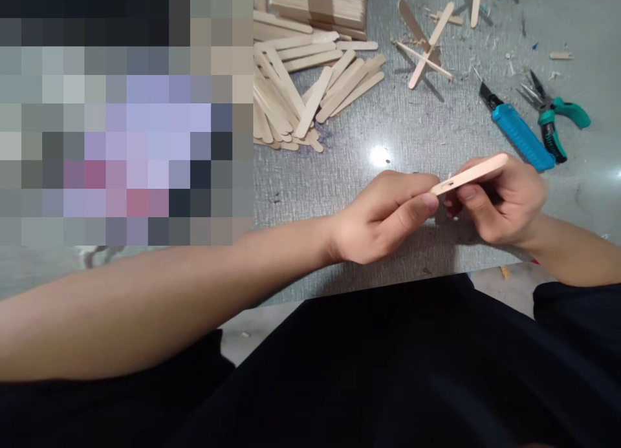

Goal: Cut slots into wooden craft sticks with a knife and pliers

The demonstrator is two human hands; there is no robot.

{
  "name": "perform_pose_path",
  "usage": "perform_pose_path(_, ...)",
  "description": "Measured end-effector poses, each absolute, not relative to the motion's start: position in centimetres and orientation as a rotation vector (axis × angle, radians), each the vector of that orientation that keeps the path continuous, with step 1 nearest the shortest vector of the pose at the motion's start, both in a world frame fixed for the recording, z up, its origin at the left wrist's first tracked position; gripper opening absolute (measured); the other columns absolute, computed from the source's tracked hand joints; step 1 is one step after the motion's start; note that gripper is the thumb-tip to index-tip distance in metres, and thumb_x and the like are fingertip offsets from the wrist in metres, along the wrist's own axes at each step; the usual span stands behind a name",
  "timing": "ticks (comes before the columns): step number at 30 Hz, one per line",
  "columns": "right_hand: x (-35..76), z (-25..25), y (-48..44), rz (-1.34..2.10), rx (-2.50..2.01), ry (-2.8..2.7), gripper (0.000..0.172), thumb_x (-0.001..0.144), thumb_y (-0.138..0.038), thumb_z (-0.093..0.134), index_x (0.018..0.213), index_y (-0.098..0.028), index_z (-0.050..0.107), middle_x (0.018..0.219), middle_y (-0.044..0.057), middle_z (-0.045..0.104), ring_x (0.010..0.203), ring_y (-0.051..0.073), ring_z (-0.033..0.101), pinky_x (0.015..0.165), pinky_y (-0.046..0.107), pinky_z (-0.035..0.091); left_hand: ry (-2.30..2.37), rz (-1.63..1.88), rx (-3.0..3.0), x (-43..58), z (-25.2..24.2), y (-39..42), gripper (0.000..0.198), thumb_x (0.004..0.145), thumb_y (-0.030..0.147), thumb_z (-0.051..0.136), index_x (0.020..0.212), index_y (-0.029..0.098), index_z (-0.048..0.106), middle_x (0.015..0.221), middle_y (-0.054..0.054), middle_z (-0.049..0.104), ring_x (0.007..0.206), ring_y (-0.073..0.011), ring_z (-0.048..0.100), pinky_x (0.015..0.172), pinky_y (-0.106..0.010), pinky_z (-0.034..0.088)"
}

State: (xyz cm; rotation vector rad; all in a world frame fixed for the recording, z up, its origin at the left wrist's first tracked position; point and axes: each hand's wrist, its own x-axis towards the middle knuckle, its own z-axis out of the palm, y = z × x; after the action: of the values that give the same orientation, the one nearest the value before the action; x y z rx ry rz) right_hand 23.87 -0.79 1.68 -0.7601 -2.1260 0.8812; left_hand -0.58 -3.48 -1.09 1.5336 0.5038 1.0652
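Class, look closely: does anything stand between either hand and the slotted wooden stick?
Nothing visible does. The left hand pinches one end of the wooden stick; the right hand is right at it. The cutter and pliers lie beyond the hands.

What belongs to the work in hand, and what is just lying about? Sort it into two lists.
In hand, or probably belonging:
- pierced stick, held by the left hand, right hand at it
- loose sticks
- crossed sticks
- blue cutter
- pliers

Apparently just lying about:
- notched scrap
- small blue bit
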Motion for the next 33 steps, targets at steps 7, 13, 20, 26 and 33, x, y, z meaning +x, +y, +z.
perform_pose_path(7,24.0,1.6,-0.6,0.797,-0.669,-2.182,0.014,0.119,-0.034,0.074,0.106,-0.029,0.075,0.082,-0.004,0.083,0.059,0.012,0.071,0.054,0.028,0.051,0.43,1.133,1.667,-0.6,-1.1,-3.5,0.043,0.127,0.038,0.051,0.086,0.026,0.052,0.067,0.007,0.05,0.06,-0.0122,0.053,0.062,-0.026,0.046)
perform_pose_path(13,23.9,1.7,0.2,0.718,-0.399,-2.212,0.011,0.124,-0.035,0.067,0.119,-0.028,0.074,0.089,-0.003,0.084,0.075,0.013,0.083,0.064,0.023,0.06,0.384,1.141,1.696,-0.6,-1.3,-3.4,0.048,0.128,0.046,0.051,0.084,0.027,0.048,0.066,0.006,0.045,0.055,-0.0126,0.046,0.058,-0.03,0.041)
perform_pose_path(20,23.9,3.8,0.0,0.564,-0.444,-2.375,0.028,0.129,-0.032,0.057,0.108,-0.027,0.075,0.087,-0.002,0.084,0.073,0.013,0.079,0.059,0.027,0.054,0.325,1.17,1.672,-0.3,-1.5,-3.4,0.048,0.126,0.037,0.053,0.081,0.027,0.043,0.067,0.007,0.041,0.054,-0.0118,0.039,0.056,-0.031,0.036)
perform_pose_path(26,24.2,4.8,-0.2,0.579,-0.56,-2.56,0.03,0.129,-0.036,0.056,0.108,-0.032,0.077,0.09,-0.004,0.087,0.077,0.01,0.079,0.061,0.026,0.052,0.348,1.114,1.653,-0.2,-1.6,-3.5,0.049,0.127,0.049,0.054,0.083,0.028,0.046,0.065,0.006,0.043,0.053,-0.0134,0.041,0.055,-0.032,0.038)
perform_pose_path(33,24.4,4.9,-1.1,0.538,-0.712,-2.666,0.054,0.132,-0.046,0.037,0.112,-0.034,0.086,0.084,0.0,0.082,0.077,0.015,0.078,0.066,0.032,0.056,0.298,1.196,1.739,0.0,-1.8,-3.8,0.043,0.129,0.038,0.048,0.087,0.029,0.043,0.07,0.006,0.046,0.055,-0.0142,0.041,0.058,-0.034,0.039)
